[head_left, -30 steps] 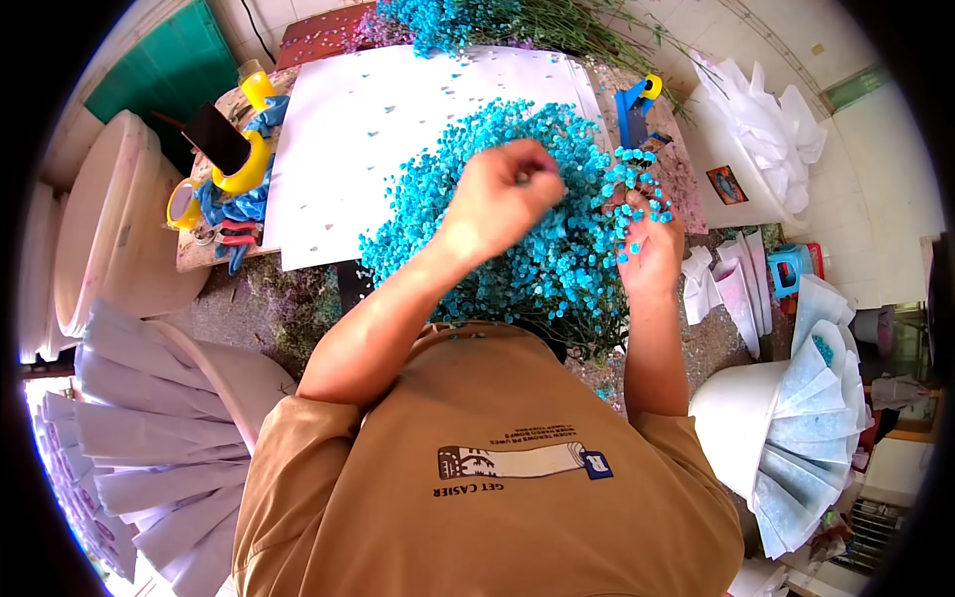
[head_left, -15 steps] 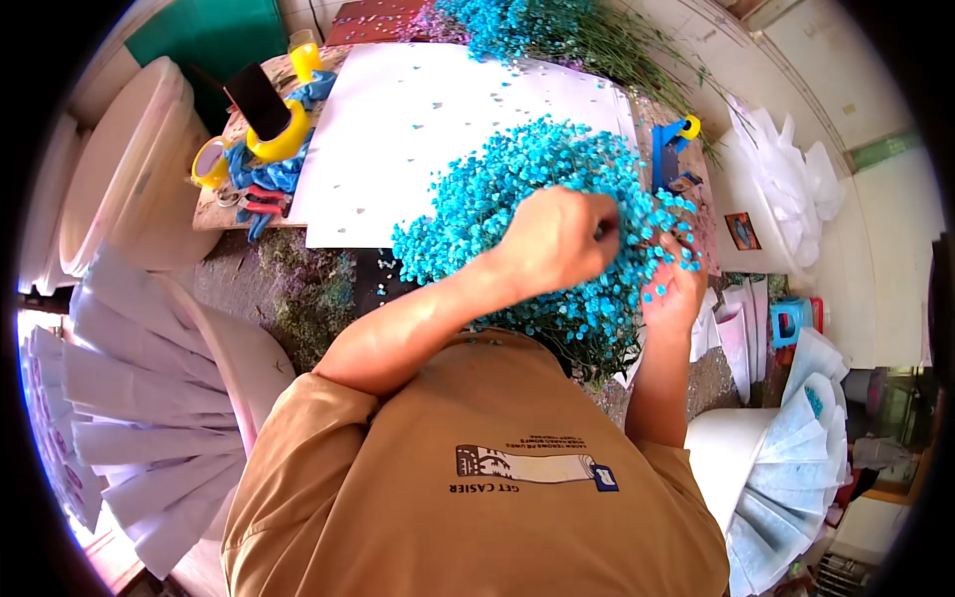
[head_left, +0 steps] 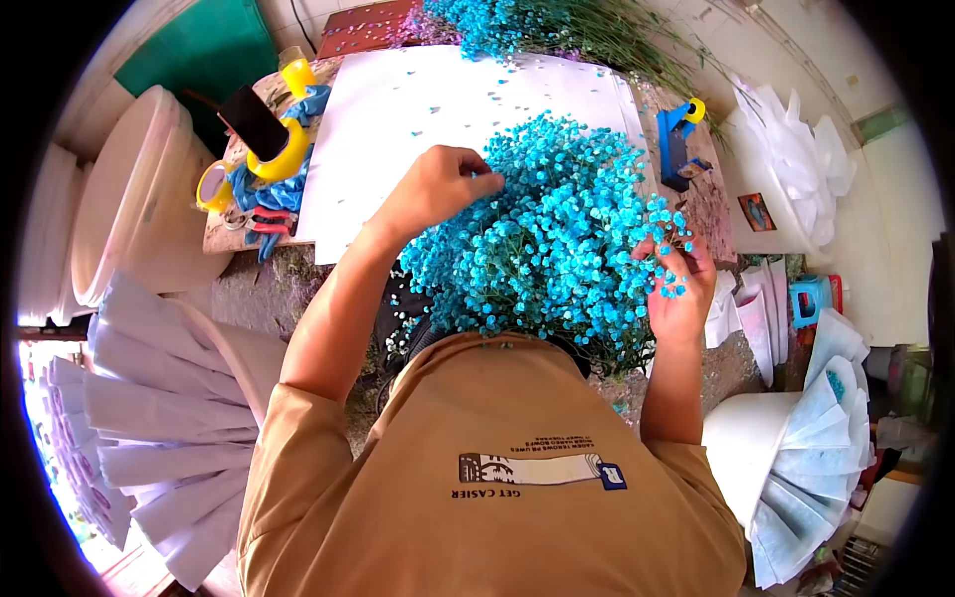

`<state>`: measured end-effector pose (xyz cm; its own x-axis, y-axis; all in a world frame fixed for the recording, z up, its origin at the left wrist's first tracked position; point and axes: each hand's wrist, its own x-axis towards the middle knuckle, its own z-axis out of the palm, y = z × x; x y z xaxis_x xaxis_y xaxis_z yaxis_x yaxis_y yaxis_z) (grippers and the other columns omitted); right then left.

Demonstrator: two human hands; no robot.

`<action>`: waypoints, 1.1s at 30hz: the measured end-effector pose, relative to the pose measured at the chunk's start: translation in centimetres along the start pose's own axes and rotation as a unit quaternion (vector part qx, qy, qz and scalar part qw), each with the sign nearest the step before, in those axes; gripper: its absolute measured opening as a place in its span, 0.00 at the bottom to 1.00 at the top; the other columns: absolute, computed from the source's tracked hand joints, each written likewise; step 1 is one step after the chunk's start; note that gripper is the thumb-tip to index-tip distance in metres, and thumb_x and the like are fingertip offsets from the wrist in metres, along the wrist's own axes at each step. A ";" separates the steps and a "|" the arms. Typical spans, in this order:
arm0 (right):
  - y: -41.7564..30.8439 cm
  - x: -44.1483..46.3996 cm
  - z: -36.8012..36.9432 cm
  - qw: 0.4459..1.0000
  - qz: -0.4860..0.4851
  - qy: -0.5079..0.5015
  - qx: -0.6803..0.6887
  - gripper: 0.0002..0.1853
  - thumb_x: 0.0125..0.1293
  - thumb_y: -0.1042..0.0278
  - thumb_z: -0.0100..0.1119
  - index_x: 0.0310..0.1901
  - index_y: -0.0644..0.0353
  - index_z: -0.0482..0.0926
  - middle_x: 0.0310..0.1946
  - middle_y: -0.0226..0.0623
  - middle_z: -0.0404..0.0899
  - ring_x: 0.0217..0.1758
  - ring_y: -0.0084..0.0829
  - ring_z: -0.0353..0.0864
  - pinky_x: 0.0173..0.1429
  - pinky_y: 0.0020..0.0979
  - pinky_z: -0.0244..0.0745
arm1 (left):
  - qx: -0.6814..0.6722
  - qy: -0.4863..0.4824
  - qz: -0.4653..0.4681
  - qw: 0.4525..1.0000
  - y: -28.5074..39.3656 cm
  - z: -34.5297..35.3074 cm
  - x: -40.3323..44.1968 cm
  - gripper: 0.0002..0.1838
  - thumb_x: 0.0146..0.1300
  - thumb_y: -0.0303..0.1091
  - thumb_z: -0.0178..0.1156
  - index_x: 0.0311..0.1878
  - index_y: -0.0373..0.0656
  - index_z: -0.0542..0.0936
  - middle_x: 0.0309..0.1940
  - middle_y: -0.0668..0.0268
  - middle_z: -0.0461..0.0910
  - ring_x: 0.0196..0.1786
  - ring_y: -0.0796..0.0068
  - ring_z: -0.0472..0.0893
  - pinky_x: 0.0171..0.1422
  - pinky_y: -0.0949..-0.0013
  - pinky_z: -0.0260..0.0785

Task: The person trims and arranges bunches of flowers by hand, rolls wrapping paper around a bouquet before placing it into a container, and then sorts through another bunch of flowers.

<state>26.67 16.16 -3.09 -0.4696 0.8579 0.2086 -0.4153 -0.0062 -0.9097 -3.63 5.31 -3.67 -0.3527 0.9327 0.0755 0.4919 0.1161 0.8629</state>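
Speckled desk (head_left: 701, 214): flat white paper (head_left: 368, 129), seemingly catching fallen florets (head_left: 415, 133); half-curled right hand (head_left: 681, 297) apparently steadies fluffy turquoise flower bunch (head_left: 557, 239); left hand (head_left: 430, 192) curls alongside; both grips unclear.

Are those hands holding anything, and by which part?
The right hand seems to hold a blue-flowered sprig just below its blossoms; they partly hide the grip. Whether the left hand grips the flower bunch cannot be told.

A flower workshop was indicated by blue blossoms (head_left: 562, 234), paper sheets (head_left: 393, 129), red-handled cutters (head_left: 271, 223), a tape dispenser (head_left: 672, 149) and a bucket (head_left: 738, 448) of paper wraps (head_left: 811, 453).
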 end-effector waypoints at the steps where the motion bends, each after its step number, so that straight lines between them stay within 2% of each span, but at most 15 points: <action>1: 0.1 -0.2 0.0 1.000 0.010 0.011 0.015 0.13 0.67 0.80 0.59 0.53 0.65 0.80 0.44 0.39 0.84 0.38 0.35 0.83 0.48 0.37 0.78 | 0.001 -0.007 0.000 1.000 -0.2 0.2 0.1 0.15 0.60 0.40 0.66 0.38 0.35 0.87 0.24 0.61 0.82 0.26 0.72 0.78 0.36 0.65 0.72; 3: 0.3 -0.3 -0.5 1.000 0.009 0.007 -0.004 0.14 0.67 0.80 0.59 0.54 0.66 0.80 0.44 0.39 0.84 0.39 0.34 0.84 0.47 0.37 0.78 | 0.099 -0.031 -0.020 0.994 -0.3 0.5 -0.1 0.14 0.57 0.39 0.69 0.39 0.37 0.88 0.28 0.55 0.85 0.32 0.66 0.83 0.43 0.62 0.75; 8: 0.3 -0.1 -0.1 1.000 0.004 -0.011 0.012 0.14 0.68 0.81 0.58 0.55 0.67 0.79 0.45 0.38 0.83 0.41 0.30 0.82 0.47 0.37 0.79 | 0.054 0.007 -0.006 0.999 -0.3 0.4 -0.1 0.12 0.56 0.36 0.70 0.38 0.38 0.88 0.29 0.57 0.85 0.28 0.69 0.82 0.37 0.66 0.74; 10: 0.3 -0.2 -0.2 1.000 0.001 -0.010 0.015 0.14 0.68 0.81 0.57 0.55 0.67 0.79 0.45 0.38 0.83 0.41 0.29 0.82 0.47 0.38 0.80 | -0.186 0.053 -0.071 0.979 -0.5 0.2 0.1 0.13 0.60 0.37 0.65 0.40 0.37 0.86 0.27 0.66 0.82 0.23 0.76 0.74 0.29 0.72 0.66; 11: 0.1 -0.2 -0.2 1.000 0.003 -0.015 0.015 0.14 0.68 0.81 0.57 0.55 0.67 0.79 0.45 0.38 0.83 0.42 0.29 0.82 0.47 0.39 0.80 | -0.184 0.050 -0.072 0.979 -0.5 -0.2 0.2 0.13 0.60 0.37 0.65 0.40 0.37 0.86 0.27 0.66 0.82 0.23 0.76 0.74 0.29 0.72 0.66; 13: 0.1 -0.3 -0.2 1.000 0.006 -0.021 0.016 0.14 0.68 0.81 0.57 0.55 0.67 0.80 0.45 0.38 0.83 0.42 0.29 0.82 0.47 0.40 0.80 | -0.391 -0.034 -0.161 0.906 -0.2 -1.4 0.4 0.11 0.66 0.36 0.56 0.39 0.40 0.84 0.22 0.73 0.70 0.20 0.88 0.61 0.23 0.80 0.49; 14: 0.1 -0.3 -0.3 1.000 0.004 -0.021 0.015 0.14 0.68 0.81 0.57 0.54 0.67 0.80 0.45 0.38 0.83 0.42 0.29 0.82 0.48 0.40 0.80 | -0.304 -0.042 -0.162 0.938 -0.2 -1.0 0.7 0.15 0.69 0.38 0.51 0.39 0.39 0.84 0.22 0.72 0.67 0.21 0.88 0.60 0.23 0.79 0.47; 17: 0.1 -0.3 -0.2 1.000 0.002 -0.016 0.015 0.14 0.67 0.81 0.58 0.54 0.67 0.79 0.45 0.38 0.83 0.41 0.31 0.82 0.48 0.39 0.79 | -0.011 -0.031 0.027 0.999 -1.9 0.3 1.4 0.15 0.60 0.41 0.64 0.41 0.37 0.87 0.29 0.61 0.83 0.30 0.72 0.78 0.35 0.67 0.72; 18: 0.1 -0.3 -0.2 1.000 0.004 -0.009 0.016 0.14 0.67 0.81 0.58 0.54 0.67 0.79 0.44 0.38 0.83 0.41 0.31 0.82 0.47 0.38 0.79 | 0.043 -0.055 -0.023 0.997 -0.5 0.0 1.2 0.15 0.57 0.38 0.67 0.41 0.37 0.87 0.35 0.56 0.86 0.36 0.68 0.83 0.44 0.64 0.75; 21: 0.2 -0.3 -0.3 1.000 0.002 -0.020 0.011 0.14 0.67 0.81 0.58 0.54 0.67 0.79 0.45 0.39 0.83 0.40 0.34 0.82 0.48 0.38 0.78 | 0.087 -0.049 -0.005 0.995 -1.3 0.5 1.4 0.13 0.57 0.37 0.67 0.40 0.38 0.87 0.33 0.56 0.86 0.36 0.69 0.82 0.44 0.66 0.74; 23: 0.2 -0.4 -0.4 1.000 0.005 -0.018 0.013 0.14 0.67 0.81 0.58 0.54 0.67 0.79 0.45 0.39 0.83 0.40 0.35 0.83 0.48 0.38 0.78 | 0.074 -0.023 -0.001 0.997 -1.6 0.7 1.3 0.12 0.58 0.35 0.67 0.40 0.37 0.87 0.31 0.58 0.85 0.34 0.70 0.81 0.42 0.66 0.74; 27: 0.4 -0.3 -0.5 1.000 0.012 0.001 0.013 0.14 0.67 0.81 0.58 0.54 0.67 0.79 0.46 0.41 0.83 0.40 0.37 0.84 0.48 0.38 0.77 | -0.178 0.053 -0.049 0.981 -1.2 -0.1 0.9 0.14 0.64 0.37 0.64 0.42 0.34 0.85 0.31 0.66 0.83 0.30 0.75 0.77 0.37 0.71 0.71; 29: 0.4 -0.2 -0.5 1.000 0.016 0.000 0.006 0.14 0.67 0.81 0.58 0.54 0.67 0.79 0.46 0.41 0.83 0.39 0.37 0.84 0.48 0.38 0.77 | -0.384 -0.086 -0.177 0.902 -0.9 -1.4 0.7 0.16 0.65 0.40 0.64 0.42 0.34 0.85 0.31 0.67 0.82 0.33 0.79 0.76 0.39 0.75 0.69; 31: 0.4 -0.1 -0.4 1.000 0.020 -0.004 -0.002 0.15 0.67 0.81 0.58 0.54 0.66 0.78 0.46 0.41 0.83 0.39 0.37 0.84 0.48 0.38 0.77 | -0.141 -0.045 -0.086 0.985 0.5 0.0 0.8 0.17 0.63 0.41 0.65 0.44 0.34 0.86 0.34 0.64 0.84 0.36 0.75 0.78 0.42 0.69 0.71; 33: 0.5 -0.2 -0.5 1.000 0.019 -0.008 -0.007 0.15 0.67 0.81 0.58 0.55 0.66 0.78 0.46 0.41 0.83 0.39 0.37 0.84 0.48 0.38 0.77 | -0.111 -0.056 -0.023 0.992 -0.4 1.0 1.5 0.17 0.62 0.40 0.67 0.45 0.34 0.87 0.37 0.62 0.85 0.38 0.71 0.79 0.46 0.65 0.72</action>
<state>26.95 16.27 -3.74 -0.4971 0.8490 0.1793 -0.3855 -0.0310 -0.9222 -3.53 7.03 -4.40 -0.2743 0.9616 -0.0109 0.2856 0.0923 0.9539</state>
